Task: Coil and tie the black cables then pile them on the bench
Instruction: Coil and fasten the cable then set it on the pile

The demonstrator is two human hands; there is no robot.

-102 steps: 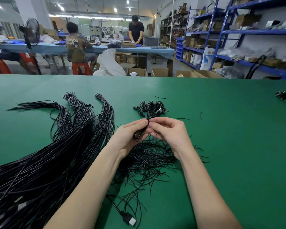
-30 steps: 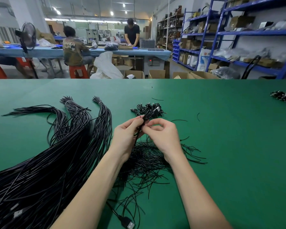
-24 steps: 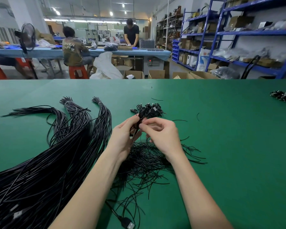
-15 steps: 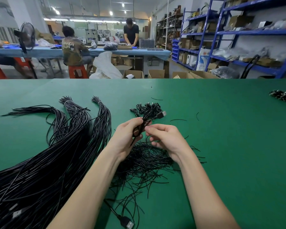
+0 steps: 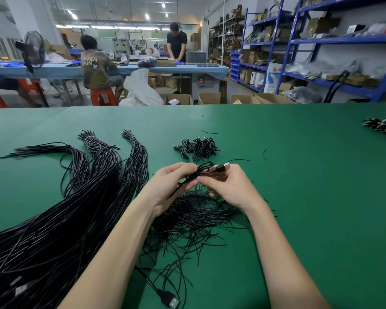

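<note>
At frame centre the left hand (image 5: 172,186) and right hand (image 5: 230,188) pinch one coiled cable (image 5: 204,170), seemingly mid-tie, with a small finished pile (image 5: 198,148) just above and long uncoiled bundles (image 5: 65,208) left on the worktop (image 5: 321,197).

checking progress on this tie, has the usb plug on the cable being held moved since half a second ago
Yes. The USB plug has slid right and dropped nearer the right hand, farther from the pile of tied cables on the bench.
</note>
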